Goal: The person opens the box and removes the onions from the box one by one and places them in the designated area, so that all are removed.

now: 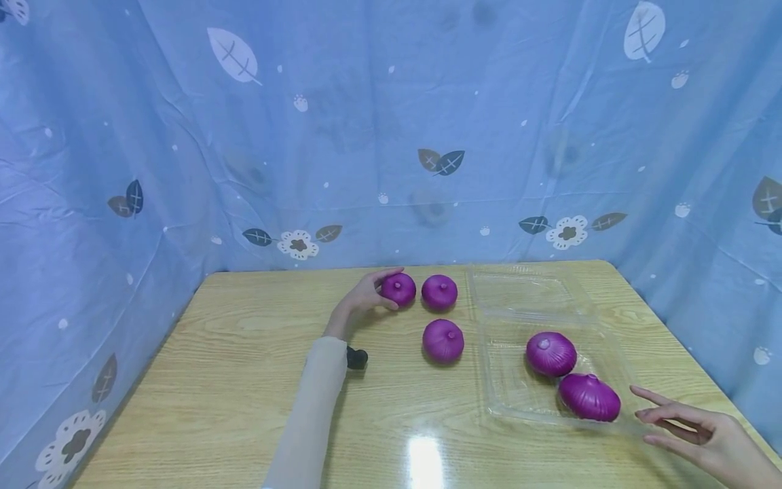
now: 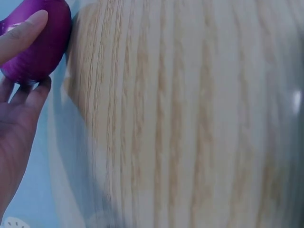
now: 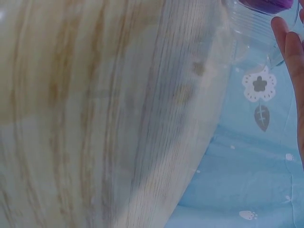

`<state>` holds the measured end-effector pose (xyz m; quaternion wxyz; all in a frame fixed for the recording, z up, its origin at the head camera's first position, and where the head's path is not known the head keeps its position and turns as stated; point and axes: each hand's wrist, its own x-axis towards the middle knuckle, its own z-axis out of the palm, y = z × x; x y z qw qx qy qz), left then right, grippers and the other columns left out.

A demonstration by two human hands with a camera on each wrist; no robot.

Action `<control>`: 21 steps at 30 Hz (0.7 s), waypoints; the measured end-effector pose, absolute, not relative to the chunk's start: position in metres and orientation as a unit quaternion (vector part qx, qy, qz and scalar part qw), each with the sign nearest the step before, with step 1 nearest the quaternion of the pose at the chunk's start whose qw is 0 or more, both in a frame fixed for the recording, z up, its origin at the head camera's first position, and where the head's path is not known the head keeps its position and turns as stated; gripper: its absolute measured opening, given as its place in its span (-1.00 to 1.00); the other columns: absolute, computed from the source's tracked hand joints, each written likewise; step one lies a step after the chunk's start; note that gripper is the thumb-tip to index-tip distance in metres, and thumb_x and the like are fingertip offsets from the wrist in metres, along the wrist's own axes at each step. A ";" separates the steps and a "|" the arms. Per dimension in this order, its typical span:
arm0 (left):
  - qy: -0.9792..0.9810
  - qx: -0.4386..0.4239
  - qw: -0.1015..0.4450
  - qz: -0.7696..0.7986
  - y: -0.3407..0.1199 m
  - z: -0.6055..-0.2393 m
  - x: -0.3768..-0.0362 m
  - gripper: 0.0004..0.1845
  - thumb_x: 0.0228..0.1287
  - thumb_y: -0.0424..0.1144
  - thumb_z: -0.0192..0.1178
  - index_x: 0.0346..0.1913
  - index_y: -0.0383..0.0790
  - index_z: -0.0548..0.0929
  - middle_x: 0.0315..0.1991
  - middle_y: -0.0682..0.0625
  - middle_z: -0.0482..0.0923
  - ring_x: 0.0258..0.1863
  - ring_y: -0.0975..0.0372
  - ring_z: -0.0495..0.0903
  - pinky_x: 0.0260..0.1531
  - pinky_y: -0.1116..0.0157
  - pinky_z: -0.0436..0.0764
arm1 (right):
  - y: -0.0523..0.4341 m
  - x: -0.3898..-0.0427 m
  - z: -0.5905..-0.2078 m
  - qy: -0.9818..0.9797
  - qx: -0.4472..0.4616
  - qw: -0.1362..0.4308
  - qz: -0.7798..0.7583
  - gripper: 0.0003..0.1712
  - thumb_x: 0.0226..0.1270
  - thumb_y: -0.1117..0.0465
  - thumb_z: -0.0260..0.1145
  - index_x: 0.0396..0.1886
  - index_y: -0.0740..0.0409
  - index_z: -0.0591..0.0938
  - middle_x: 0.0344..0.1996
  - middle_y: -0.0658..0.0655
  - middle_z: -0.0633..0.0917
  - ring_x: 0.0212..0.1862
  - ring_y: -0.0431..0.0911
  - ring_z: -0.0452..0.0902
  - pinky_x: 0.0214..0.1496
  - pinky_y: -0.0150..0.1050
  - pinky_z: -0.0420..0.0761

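Observation:
My left hand (image 1: 364, 295) holds a purple onion (image 1: 401, 290) at the back of the table, thumb on one side and fingers on the other. The left wrist view shows the thumb across that onion (image 2: 50, 45) and fingertips against its opposite side. A second onion (image 1: 440, 292) sits just right of it, and a third onion (image 1: 443, 341) lies nearer the front. On the right, two onions (image 1: 551, 353) (image 1: 590, 397) rest in the base of a clear plastic box (image 1: 497, 387). Beside its right edge, my right hand (image 1: 702, 431) has its fingers extended and grips nothing.
The clear box's lid (image 1: 525, 288) lies folded back behind the base. A wood-grain table (image 1: 232, 380) runs under everything. Blue patterned curtain (image 1: 366, 136) hangs along the back and both sides. A small black part (image 1: 357, 358) shows at my left wrist.

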<state>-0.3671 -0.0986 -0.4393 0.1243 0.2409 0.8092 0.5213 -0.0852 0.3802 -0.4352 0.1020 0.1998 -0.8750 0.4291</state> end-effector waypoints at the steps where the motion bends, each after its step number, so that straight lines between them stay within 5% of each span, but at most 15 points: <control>1: 0.808 0.237 0.126 0.524 -0.099 -0.439 -0.367 -0.09 -0.24 -0.54 0.37 0.30 -0.10 0.26 0.31 -0.02 0.14 0.30 0.06 0.10 0.23 0.11 0.18 | 0.380 -0.085 -0.435 -0.876 0.198 0.101 0.428 -0.67 -0.14 0.61 0.32 -0.31 0.30 0.60 0.05 -0.21 0.51 0.06 -0.49 0.36 -0.25 -0.56 0.54; 21: 0.822 0.246 0.119 0.499 -0.109 -0.437 -0.367 -0.11 -0.24 -0.53 0.37 0.28 -0.08 0.29 0.31 -0.01 0.16 0.29 0.02 0.11 0.23 0.09 0.17 | 0.379 -0.084 -0.435 -0.877 0.195 0.098 0.428 -0.67 -0.16 0.60 0.34 -0.32 0.28 0.59 0.05 -0.26 0.50 -0.06 -0.45 0.48 -0.30 -0.53 0.56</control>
